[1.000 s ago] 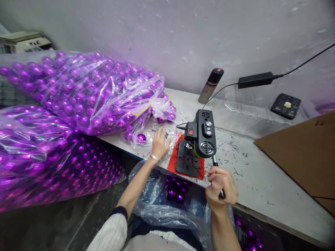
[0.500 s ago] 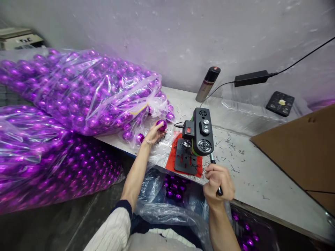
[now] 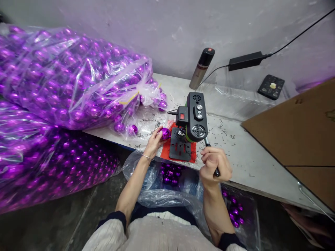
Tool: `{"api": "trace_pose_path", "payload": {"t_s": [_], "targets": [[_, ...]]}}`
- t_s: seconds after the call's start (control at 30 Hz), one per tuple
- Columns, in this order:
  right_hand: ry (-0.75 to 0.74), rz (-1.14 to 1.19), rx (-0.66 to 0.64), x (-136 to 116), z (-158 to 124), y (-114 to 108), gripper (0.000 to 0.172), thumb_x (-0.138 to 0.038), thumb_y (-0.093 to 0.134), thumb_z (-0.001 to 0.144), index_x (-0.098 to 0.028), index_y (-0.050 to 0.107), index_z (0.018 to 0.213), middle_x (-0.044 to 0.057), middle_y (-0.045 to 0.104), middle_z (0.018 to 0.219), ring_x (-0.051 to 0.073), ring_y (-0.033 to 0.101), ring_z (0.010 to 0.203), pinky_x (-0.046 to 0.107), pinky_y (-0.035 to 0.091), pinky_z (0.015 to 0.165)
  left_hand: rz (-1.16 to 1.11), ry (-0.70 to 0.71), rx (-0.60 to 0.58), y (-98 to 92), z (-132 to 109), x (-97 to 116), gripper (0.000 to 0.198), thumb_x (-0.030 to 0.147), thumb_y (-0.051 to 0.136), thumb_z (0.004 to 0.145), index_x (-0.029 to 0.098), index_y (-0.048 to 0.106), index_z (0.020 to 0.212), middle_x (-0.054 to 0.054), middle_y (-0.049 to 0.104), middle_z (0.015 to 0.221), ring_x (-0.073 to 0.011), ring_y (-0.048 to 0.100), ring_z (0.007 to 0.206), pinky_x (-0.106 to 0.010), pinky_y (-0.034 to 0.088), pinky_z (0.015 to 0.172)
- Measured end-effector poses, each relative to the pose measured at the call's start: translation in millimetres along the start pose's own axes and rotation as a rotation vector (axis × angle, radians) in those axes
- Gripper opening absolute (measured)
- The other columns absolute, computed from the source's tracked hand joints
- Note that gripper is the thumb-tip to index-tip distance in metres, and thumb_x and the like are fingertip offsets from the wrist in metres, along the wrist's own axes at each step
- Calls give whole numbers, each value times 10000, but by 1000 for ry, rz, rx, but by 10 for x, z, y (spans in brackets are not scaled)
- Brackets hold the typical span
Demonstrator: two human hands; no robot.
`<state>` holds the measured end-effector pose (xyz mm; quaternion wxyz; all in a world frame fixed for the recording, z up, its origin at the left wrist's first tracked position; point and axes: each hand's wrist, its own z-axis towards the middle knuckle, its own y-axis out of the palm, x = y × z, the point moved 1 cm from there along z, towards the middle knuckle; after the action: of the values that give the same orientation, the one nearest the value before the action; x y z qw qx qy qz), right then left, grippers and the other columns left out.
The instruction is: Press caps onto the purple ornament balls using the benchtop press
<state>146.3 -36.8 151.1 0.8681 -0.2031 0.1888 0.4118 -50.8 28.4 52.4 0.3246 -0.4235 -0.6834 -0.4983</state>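
A shiny purple ball is pinched in the fingers of my left hand, just left of the black press machine. My right hand is wrapped round the machine's lever handle, whose black end pokes out below the fist. The machine's slotted base plate rests on a red cloth near the table's front edge. Two loose purple balls, one of them at the front, lie left of my left hand.
Large clear bags of purple balls fill the left. A spray can, a black power adapter and a dark square case are behind. Cardboard stands right. Open plastic with balls hangs below the table edge.
The view has shifted, so the table sits higher in the picture. My left hand has brought the purple ball closer to the machine's base plate. My right hand still grips the handle.
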Motion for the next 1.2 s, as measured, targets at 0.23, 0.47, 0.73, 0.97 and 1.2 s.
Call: {"api": "trace_pose_path", "payload": {"t_s": [0.23,0.47,0.73,0.97,1.2], "targets": [[88,13,25,-125,166,41,341,-129,472,974,-215,476,645,-21,543,605,122,579,600,282,390,547,354,159,-82,193,-50,-290,651,426,780,834,173,568,1395,-114,689,1354,-257,658,1259,-411,472,1158],[69,13,5,-104,145,19,319,-109,470,969,-213,478,667,-29,528,602,121,589,619,274,400,557,802,414,-138,264,-164,-395,683,439,791,834,205,537,1424,-123,689,1346,-286,669,1240,-445,526,1092],[39,-36,-32,-65,74,-11,279,-130,479,957,-216,520,695,-22,552,606,142,620,630,285,423,561,933,688,-156,297,-170,-530,606,485,740,877,204,553,1379,-149,642,1329,-299,610,1276,-493,498,1103],[47,-41,-58,-54,29,-32,263,-144,471,958,-223,539,716,-2,591,637,152,620,630,304,451,581,803,563,-141,318,-104,-638,668,552,804,787,250,610,1350,-128,634,1364,-332,570,1320,-534,417,1167],[-25,-28,-65,125,-287,-2,230,-179,458,973,-224,547,766,4,621,710,139,608,652,289,473,584,774,556,-145,304,-106,-651,692,583,792,786,240,612,1359,-138,655,1354,-333,583,1310,-541,390,1187]]}}
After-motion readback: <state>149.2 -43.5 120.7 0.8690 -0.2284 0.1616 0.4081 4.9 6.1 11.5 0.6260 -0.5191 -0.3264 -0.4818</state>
